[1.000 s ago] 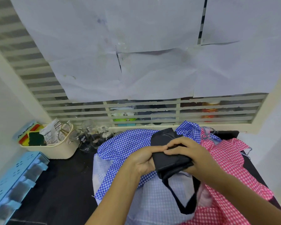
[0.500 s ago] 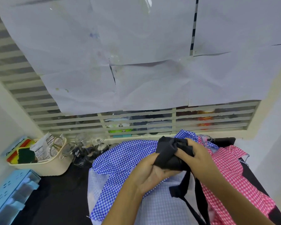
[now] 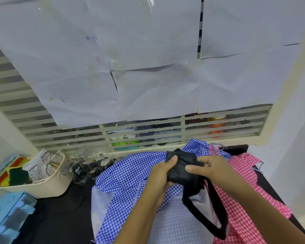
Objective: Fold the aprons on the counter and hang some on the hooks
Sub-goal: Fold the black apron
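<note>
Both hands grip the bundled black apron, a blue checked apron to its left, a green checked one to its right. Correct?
No. In the head view the one on the right is a pink checked apron, not green. The left hand and right hand do grip the bundled black apron, with the blue checked apron to its left.

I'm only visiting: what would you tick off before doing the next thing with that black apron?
1. Firm hold: ok. The left hand and the right hand both grip the black apron.
2. Neat fold: not ok. It looks bunched.
3. Strap tucked in: not ok. The strap hangs loose in a loop.
4. Other aprons folded: not ok. The blue checked apron and the pink checked apron lie spread out.
5. Hook nearby: cannot tell. None is in view.
</note>
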A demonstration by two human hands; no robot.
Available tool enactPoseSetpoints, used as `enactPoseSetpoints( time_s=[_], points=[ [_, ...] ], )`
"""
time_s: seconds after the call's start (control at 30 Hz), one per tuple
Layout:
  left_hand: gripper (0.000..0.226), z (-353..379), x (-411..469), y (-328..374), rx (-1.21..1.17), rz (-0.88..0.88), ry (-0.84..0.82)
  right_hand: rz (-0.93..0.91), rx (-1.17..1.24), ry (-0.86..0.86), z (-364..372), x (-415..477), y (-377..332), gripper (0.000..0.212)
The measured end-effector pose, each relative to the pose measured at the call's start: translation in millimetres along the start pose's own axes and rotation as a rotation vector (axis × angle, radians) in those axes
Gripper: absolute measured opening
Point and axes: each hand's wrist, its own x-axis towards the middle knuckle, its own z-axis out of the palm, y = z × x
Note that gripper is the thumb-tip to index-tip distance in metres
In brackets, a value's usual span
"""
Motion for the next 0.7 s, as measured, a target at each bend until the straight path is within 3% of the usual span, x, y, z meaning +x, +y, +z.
enactPoseSetpoints(
  time_s=[0.07, 0.2, 0.27, 0.37, 0.47, 0.6, 0.7],
  points=[
    [0.023, -3, -1, 7, -0.163, -0.044, 0.036, -0.043, -0.006, 0.025, -5, -6, -7, 0.018],
    [0.035, -8, -11, 20, -0.429, -0.066, -0.084, -0.057, -0.111, 0.138, -12, -5, -6, 0.012],
    [0.035, -9, -16, 26, -0.354, 0.017, -0.12, -0.02, -0.121, 0.108, -12, -9, -3, 0.015],
    [0.023, -10, -18, 33, -0.115, 0.144, -0.063, 0.054, 0.077, 0.075, -4, -21, 0, 0.041],
    [0.018, -6, -23, 37, 0.071, 0.236, 0.017, 0.061, 0.131, 0.038, 3, -11, -4, 0.046],
    [0.031, 0, -27, 39, 0.135, 0.318, 0.157, -0.017, 0.012, 0.199, 6, -10, 1, 0.055],
    [0.021, 0, -26, 34, 0.134, 0.308, 0.224, -0.084, -0.032, 0.295, 11, -30, 2, 0.046]
  ],
)
